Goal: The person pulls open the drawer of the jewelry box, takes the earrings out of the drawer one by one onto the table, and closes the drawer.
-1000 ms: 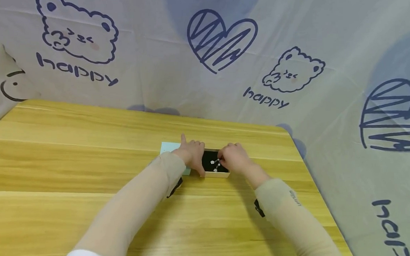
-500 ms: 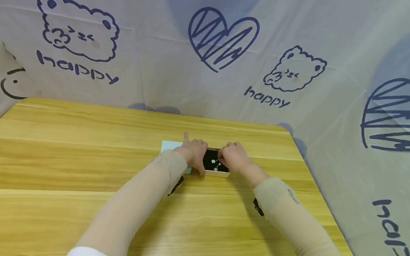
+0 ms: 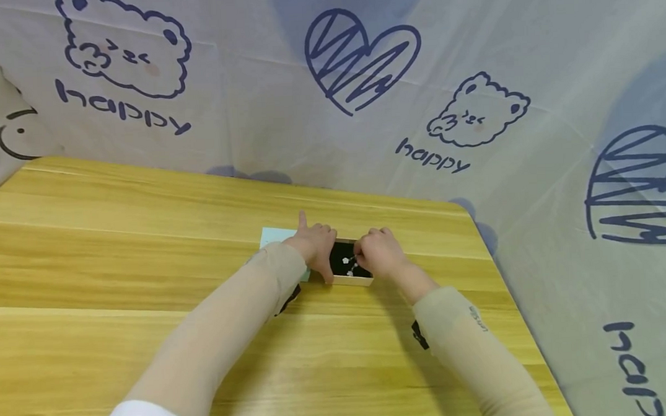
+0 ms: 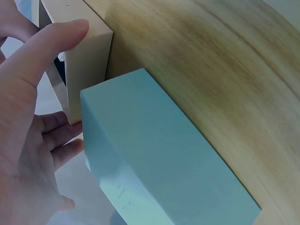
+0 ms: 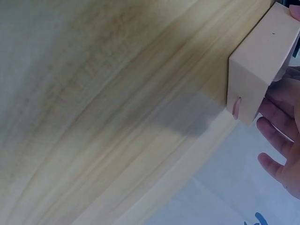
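Observation:
A small cream drawer-style box (image 3: 353, 281) with a black lining sits on the table. In it lies a thin chain of jewellery (image 3: 345, 261) with white flower-shaped pieces. My left hand (image 3: 316, 246) grips the box's left end, its thumb on the near wall and fingers at the far wall. At the right end, my right hand (image 3: 381, 252) reaches its curled thumb and index finger into the box and pinches the jewellery; the fingertips are hidden. A pale teal box sleeve (image 4: 159, 140) lies beside the cream box, partly beneath my left wrist in the head view.
The wooden table (image 3: 146, 266) spreads around the boxes. Behind it and along its right side hangs a white cloth (image 3: 272, 99) printed with hearts and bears. A pink ribbon tab (image 5: 236, 108) sticks out of the box's right end.
The jewellery has shifted slightly within the box, and less of its chain shows by my right fingers. Both hands stay almost where they were.

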`<state>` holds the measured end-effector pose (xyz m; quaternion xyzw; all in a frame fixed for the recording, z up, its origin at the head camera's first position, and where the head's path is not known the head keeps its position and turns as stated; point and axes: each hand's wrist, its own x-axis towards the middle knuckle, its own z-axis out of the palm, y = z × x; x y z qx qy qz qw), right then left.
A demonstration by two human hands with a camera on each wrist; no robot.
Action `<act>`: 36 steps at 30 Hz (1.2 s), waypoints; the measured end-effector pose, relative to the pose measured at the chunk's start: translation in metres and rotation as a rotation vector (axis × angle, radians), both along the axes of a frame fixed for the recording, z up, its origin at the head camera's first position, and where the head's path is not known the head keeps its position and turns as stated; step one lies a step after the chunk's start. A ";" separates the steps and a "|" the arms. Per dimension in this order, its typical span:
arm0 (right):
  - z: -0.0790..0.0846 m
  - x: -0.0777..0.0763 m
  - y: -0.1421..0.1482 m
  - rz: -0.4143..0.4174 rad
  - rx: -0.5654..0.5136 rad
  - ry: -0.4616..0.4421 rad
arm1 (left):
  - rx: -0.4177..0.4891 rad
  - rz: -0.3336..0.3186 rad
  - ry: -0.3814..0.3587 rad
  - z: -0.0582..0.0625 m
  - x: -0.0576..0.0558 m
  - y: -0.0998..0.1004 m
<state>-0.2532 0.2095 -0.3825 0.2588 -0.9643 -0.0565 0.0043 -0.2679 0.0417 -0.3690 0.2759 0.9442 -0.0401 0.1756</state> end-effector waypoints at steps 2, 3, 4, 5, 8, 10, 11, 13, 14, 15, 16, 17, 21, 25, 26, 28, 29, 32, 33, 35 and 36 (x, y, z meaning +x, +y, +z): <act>0.002 0.001 0.000 0.000 -0.004 0.007 | -0.007 0.001 0.001 0.000 0.000 0.000; 0.002 0.001 0.000 0.000 -0.007 0.010 | -0.012 0.001 0.004 -0.001 0.000 0.001; 0.003 0.001 0.000 0.001 -0.008 0.015 | -0.015 0.003 0.007 -0.001 0.000 0.001; 0.004 0.002 0.000 0.003 -0.005 0.020 | -0.019 0.004 0.011 -0.001 0.000 0.001; 0.008 0.004 0.000 0.011 0.001 0.027 | -0.031 0.006 0.018 0.000 0.001 0.002; 0.010 0.004 0.001 0.015 0.006 0.032 | -0.032 0.009 0.019 0.000 0.002 0.003; 0.011 0.005 0.001 0.017 0.006 0.034 | -0.034 0.011 0.018 0.000 0.003 0.003; 0.014 0.006 0.002 0.018 0.000 0.040 | -0.037 0.014 0.017 0.001 0.003 0.004; 0.015 0.006 0.002 0.017 -0.006 0.041 | -0.039 0.016 0.017 0.001 0.003 0.004; 0.017 0.006 0.003 0.014 -0.009 0.045 | -0.042 0.016 0.018 0.001 0.003 0.004; 0.019 0.006 0.003 0.011 -0.016 0.047 | -0.044 0.017 0.018 0.001 0.003 0.005; 0.021 0.006 0.004 0.006 -0.021 0.049 | -0.048 0.016 0.020 0.001 0.003 0.005; 0.029 0.006 0.011 -0.013 -0.039 0.058 | -0.056 0.013 0.023 0.002 0.002 0.006; 0.034 0.005 0.020 -0.020 -0.059 0.070 | -0.056 0.009 0.020 0.005 0.003 0.005; 0.035 0.005 0.023 -0.025 -0.063 0.071 | -0.055 0.008 0.020 0.005 0.003 0.005; 0.036 0.005 0.028 -0.038 -0.068 0.071 | -0.050 0.008 0.015 0.005 0.003 0.005; 0.037 0.005 0.031 -0.047 -0.069 0.069 | -0.048 0.008 0.014 0.006 0.004 0.005; 0.036 0.004 0.040 -0.080 -0.068 0.068 | -0.048 0.010 0.015 0.006 0.004 0.005; 0.035 0.003 0.043 -0.090 -0.064 0.069 | -0.049 0.010 0.015 0.005 0.005 0.005; 0.032 0.002 0.049 -0.114 -0.057 0.069 | -0.054 0.010 0.018 0.005 0.005 0.005; 0.030 0.001 0.052 -0.127 -0.053 0.068 | -0.055 0.010 0.019 0.005 0.005 0.005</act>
